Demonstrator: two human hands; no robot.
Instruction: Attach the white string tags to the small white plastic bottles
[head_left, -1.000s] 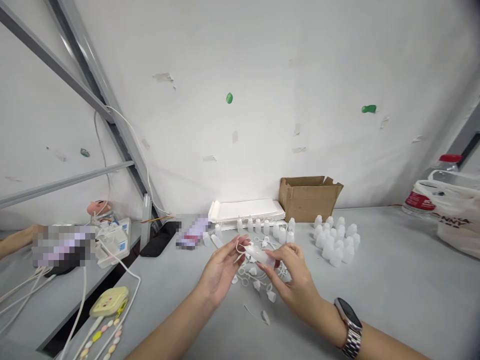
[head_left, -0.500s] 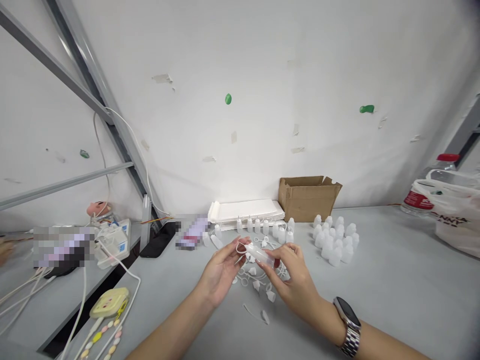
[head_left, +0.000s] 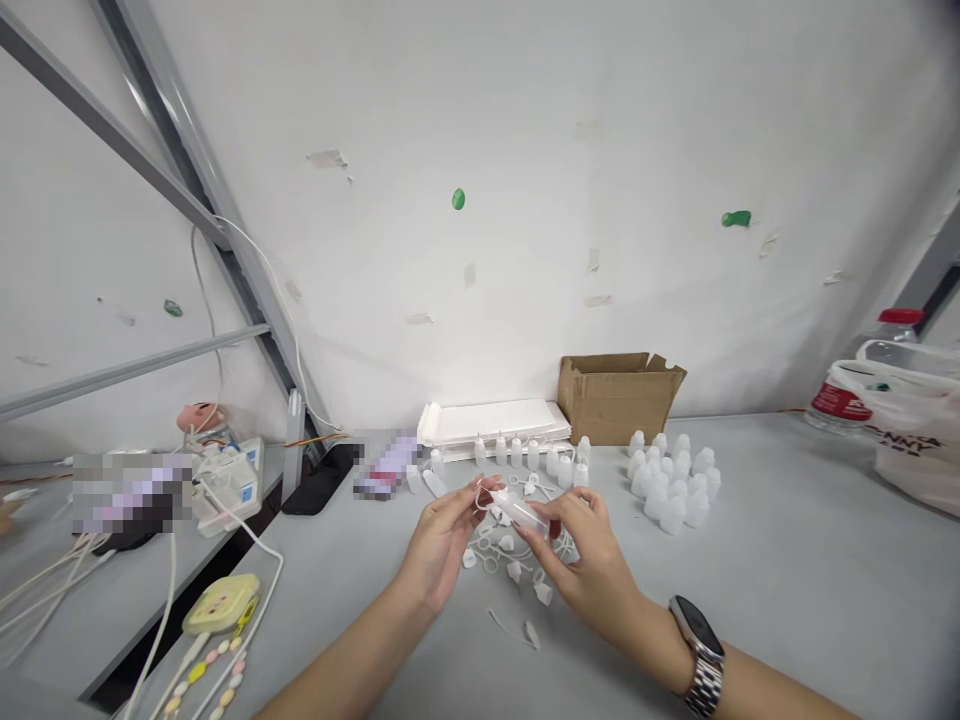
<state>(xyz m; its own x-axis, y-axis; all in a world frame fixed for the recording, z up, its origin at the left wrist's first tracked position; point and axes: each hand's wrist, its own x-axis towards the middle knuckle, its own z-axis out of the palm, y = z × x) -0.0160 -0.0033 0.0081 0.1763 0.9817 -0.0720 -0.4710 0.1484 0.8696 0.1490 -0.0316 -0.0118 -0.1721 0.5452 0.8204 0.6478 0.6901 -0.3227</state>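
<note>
A small translucent squeeze bottle lies tilted between my hands above the table. My right hand is closed round its base end, thumb below and fingers above. At the bottle's neck, the fingers of my left hand pinch a white cap with a looped strap; the exact grip is partly hidden. Beneath my hands lies a loose pile of white caps with ring straps. One separate strap with a cap rests nearer to me.
Several bottles with caps stand in a row before white flat packs. A cardboard box sits behind. More uncapped-looking bottles cluster at right, near a plastic bag. A yellow device and cables lie left.
Both hands keep the bottle in nearly the same place, with only slight finger movement at the cap end. The whole view has shifted slightly.
</note>
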